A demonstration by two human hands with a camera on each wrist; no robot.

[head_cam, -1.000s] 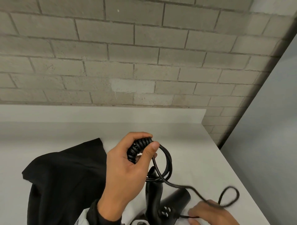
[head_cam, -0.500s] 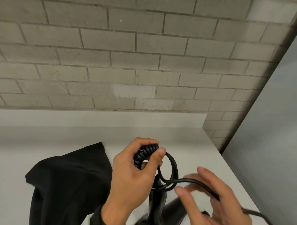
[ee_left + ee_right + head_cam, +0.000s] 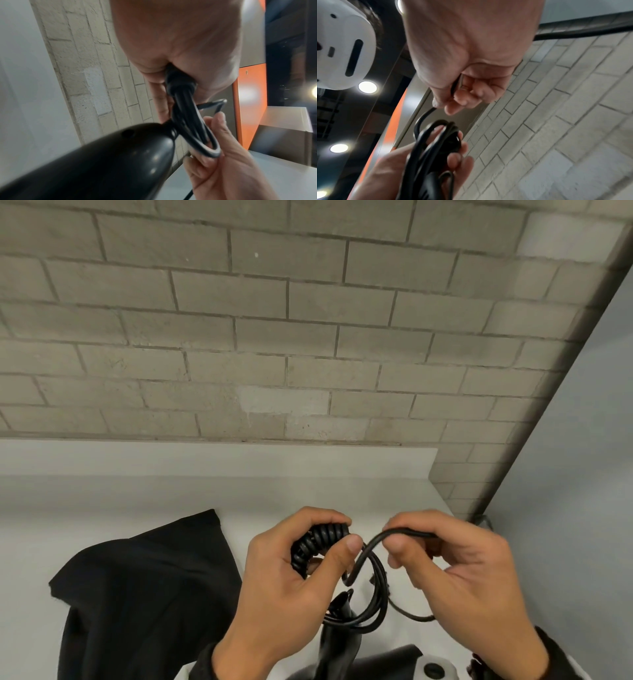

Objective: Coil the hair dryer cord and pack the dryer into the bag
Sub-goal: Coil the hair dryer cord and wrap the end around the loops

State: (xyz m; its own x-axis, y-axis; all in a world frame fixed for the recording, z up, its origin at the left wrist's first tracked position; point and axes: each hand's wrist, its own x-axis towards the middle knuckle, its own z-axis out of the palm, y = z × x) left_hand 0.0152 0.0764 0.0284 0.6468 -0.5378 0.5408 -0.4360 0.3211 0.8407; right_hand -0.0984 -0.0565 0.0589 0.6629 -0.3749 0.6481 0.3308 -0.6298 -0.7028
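Observation:
My left hand (image 3: 301,570) grips a bundle of the black hair dryer cord (image 3: 322,539), its spiral part between thumb and fingers. Loops of the cord (image 3: 373,601) hang below it. The black hair dryer (image 3: 339,648) hangs under my hands, handle upward; its handle (image 3: 96,159) fills the left wrist view. My right hand (image 3: 442,563) pinches a straight stretch of cord (image 3: 404,532) just right of the bundle, also seen in the right wrist view as cord (image 3: 426,115) leaving the fingers (image 3: 453,105). The black cloth bag (image 3: 144,594) lies on the white table to the left.
A white table (image 3: 205,494) runs to a brick wall (image 3: 308,337) at the back; its right edge (image 3: 455,508) drops off beside a grey wall. A white wrist device (image 3: 435,669) shows at the bottom edge.
My right hand has come up from the table's lower right to beside the left hand, bringing the loose cord with it. The left hand has kept its hold on the coiled bundle.

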